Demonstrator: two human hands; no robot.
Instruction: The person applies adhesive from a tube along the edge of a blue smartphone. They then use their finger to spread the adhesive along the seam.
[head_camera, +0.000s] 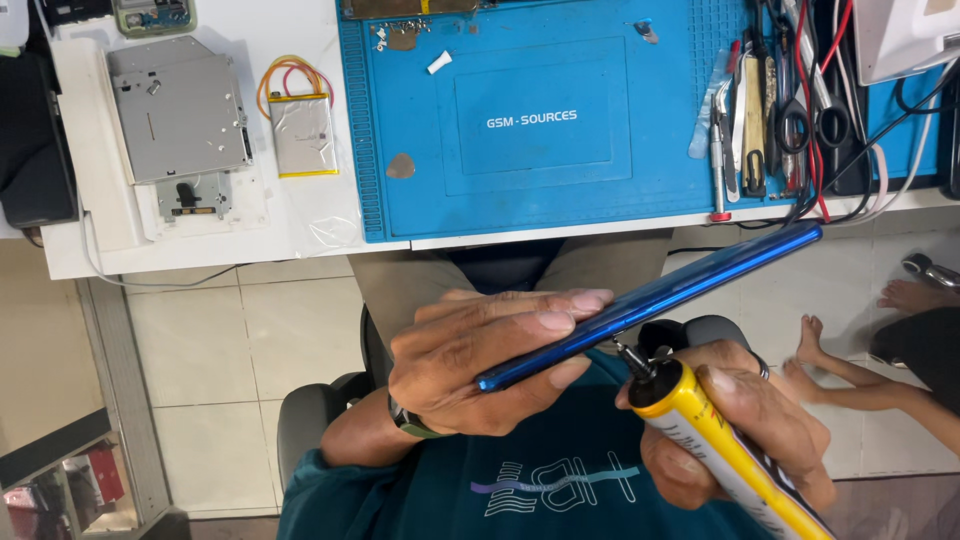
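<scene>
Fingers (540, 322) of the left hand (480, 365) clasp the blue phone (680, 290) edge-on near the chest, while the right hand (740, 430) grips a yellow glue tube (700, 425), nozzle touching the phone's edge, calling for steady, even pressure.

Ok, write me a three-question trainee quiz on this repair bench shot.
1. True or false: the left hand grips the blue phone by its edge.
2. What does the right hand hold? A) scissors B) a yellow glue tube C) tweezers
3. Fill in: the tube's nozzle points at the phone's ____.

Key: 1 true; 2 B; 3 edge.
</scene>
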